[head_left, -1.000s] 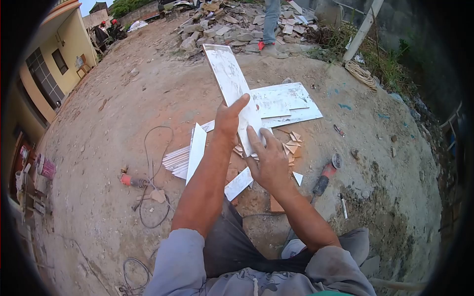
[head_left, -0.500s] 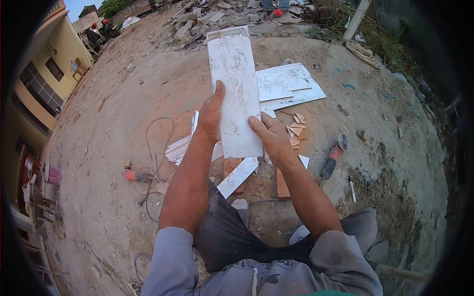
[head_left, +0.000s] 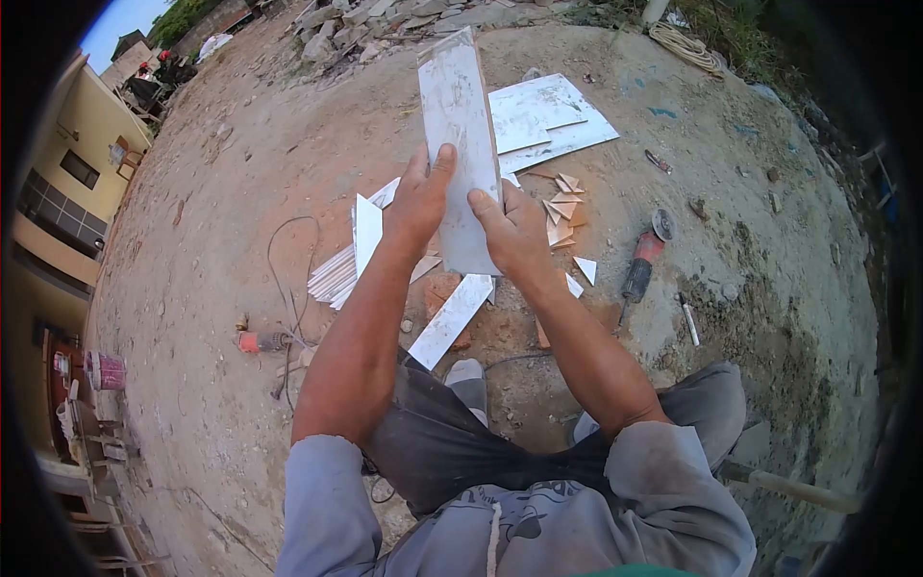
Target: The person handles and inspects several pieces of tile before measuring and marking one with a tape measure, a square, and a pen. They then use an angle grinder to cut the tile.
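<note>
A long white tile strip (head_left: 460,125), smudged with dirt, is held up in front of me, tilted so its right edge shows. My left hand (head_left: 423,197) grips its left edge, thumb lying on the face. On the opposite edge my right hand (head_left: 514,226) is closed, its thumb also on the face and its other fingers partly hidden behind. Just below the strip, a narrow white tile piece (head_left: 450,322) with an angled end leans over a brick (head_left: 441,293). Left of my left forearm lie a stack of cut tile strips (head_left: 334,276) and a pointed white piece (head_left: 367,231).
Large white tiles (head_left: 567,120) lie flat beyond my hands. Triangular offcuts (head_left: 562,212) are scattered right of them. An angle grinder (head_left: 646,255) and a white marker (head_left: 689,320) rest at right; another red power tool (head_left: 261,341) with a cable lies left. Rubble (head_left: 356,29) is piled behind.
The tile strip has turned and tilted, so its right edge now shows. Both hands have come closer together on it. My view has shifted slightly.
</note>
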A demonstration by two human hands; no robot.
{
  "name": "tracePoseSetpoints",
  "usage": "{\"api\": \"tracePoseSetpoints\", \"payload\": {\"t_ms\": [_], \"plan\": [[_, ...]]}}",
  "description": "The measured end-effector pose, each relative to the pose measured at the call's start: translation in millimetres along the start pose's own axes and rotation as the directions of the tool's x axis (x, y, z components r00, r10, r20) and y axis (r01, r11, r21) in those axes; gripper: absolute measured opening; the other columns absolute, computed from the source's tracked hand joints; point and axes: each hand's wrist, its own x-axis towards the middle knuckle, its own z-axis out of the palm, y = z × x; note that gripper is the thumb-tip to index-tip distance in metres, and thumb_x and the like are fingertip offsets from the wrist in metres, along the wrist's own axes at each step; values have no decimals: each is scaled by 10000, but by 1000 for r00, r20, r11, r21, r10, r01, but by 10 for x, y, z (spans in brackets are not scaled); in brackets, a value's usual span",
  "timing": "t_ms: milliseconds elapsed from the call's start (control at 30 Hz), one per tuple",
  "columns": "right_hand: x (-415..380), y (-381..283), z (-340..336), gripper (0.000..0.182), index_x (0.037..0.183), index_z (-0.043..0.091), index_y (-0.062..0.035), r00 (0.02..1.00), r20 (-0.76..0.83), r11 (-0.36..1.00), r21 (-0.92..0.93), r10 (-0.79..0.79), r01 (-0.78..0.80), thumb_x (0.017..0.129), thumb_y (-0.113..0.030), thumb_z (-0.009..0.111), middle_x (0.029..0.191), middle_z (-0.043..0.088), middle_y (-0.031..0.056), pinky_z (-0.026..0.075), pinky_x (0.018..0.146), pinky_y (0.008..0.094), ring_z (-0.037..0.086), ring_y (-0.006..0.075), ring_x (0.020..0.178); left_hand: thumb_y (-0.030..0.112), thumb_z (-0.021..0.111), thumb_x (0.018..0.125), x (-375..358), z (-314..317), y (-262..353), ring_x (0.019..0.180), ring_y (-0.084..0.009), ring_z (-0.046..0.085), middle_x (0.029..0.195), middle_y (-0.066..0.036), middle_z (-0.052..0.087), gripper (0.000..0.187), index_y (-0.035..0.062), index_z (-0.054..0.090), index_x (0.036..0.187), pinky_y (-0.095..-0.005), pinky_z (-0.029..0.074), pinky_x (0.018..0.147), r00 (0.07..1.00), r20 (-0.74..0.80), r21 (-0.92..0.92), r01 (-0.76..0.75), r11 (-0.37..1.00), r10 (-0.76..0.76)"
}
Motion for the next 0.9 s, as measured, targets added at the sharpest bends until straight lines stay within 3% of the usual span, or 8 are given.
{"api": "tracePoseSetpoints", "payload": {"t_ms": [133, 233, 300, 367, 433, 600, 667, 900], "plan": [[125, 160, -179, 384, 1070, 649, 73, 991, -4, 964, 235, 130, -126, 950, -284, 573, 889, 703, 136, 508, 700, 314, 650, 169, 765, 488, 523, 981, -132, 27, 87, 1060, -220, 614, 1176, -142, 625, 607, -7, 515, 1333, -323, 479, 910, 983, 156, -154, 118, 981, -94], [169, 337, -370, 385, 1096, 652, 68, 963, -18, 867, 439, 268, -234, 953, -283, 587, 928, 698, 98, 505, 687, 286, 639, 140, 764, 546, 537, 943, -199, -35, 29, 1051, -222, 651, 1136, -190, 670, 675, -48, 577, 1262, -328, 491, 908, 891, 355, 105, 263, 959, -283], [253, 725, -560, 381, 1100, 650, 69, 952, -59, 901, 346, 299, -261, 954, -278, 586, 940, 695, 98, 506, 691, 288, 641, 144, 771, 546, 536, 942, -301, -58, 34, 928, -201, 687, 1021, -177, 702, 639, -54, 651, 1131, -317, 521, 826, 727, 535, 533, 106, 840, -431], [101, 1090, -706, 378, 1104, 647, 70, 947, -91, 927, 250, 309, -279, 956, -273, 586, 951, 693, 98, 507, 695, 290, 644, 147, 779, 516, 555, 935, -490, -79, 145, 927, -244, 692, 1018, -188, 704, 564, -12, 681, 1090, -357, 524, 808, 651, 567, 614, 74, 786, -505], [-72, 1450, -797, 369, 1111, 646, 74, 894, -178, 901, 231, 411, -368, 957, -255, 582, 971, 690, 107, 505, 718, 294, 643, 150, 813, 479, 569, 943, -539, -198, 52, 991, -276, 671, 1016, -183, 707, 514, 14, 680, 1134, -359, 521, 840, 720, 633, 715, -403, 571, -285], [-696, 2105, -882, 413, 1232, 574, 76, 769, -137, 777, 201, 625, -596, 967, -241, 583, 1086, 671, 122, 520, 799, 296, 657, 167, 906, 480, 599, 924, -168, -849, -834, 1074, -285, 652, 1145, -182, 680, 582, -15, 615, 1229, -376, 494, 929, 826, 511, 650, -191, 735, -237], [-828, 2221, -862, 387, 1155, 631, 87, 760, -204, 787, 181, 617, -590, 958, -243, 586, 963, 685, 103, 501, 734, 292, 639, 143, 818, 496, 657, 869, -175, -994, -1411, 1032, -306, 659, 1115, -214, 676, 612, -4, 622, 1220, -386, 513, 875, 960, 141, 735, 61, 675, -240], [-229, 2537, -936, 412, 1097, 665, 60, 827, -179, 794, -232, 532, -561, 946, -320, 611, 872, 682, 66, 488, 692, 283, 614, 111, 762, 430, 829, 690, -1026, -322, -3081, 1296, -431, 406, 1383, -266, 430, 965, -4, 372, 1420, -527, 318, 1066, 987, 162, 749, -114, 652, -14]]}}
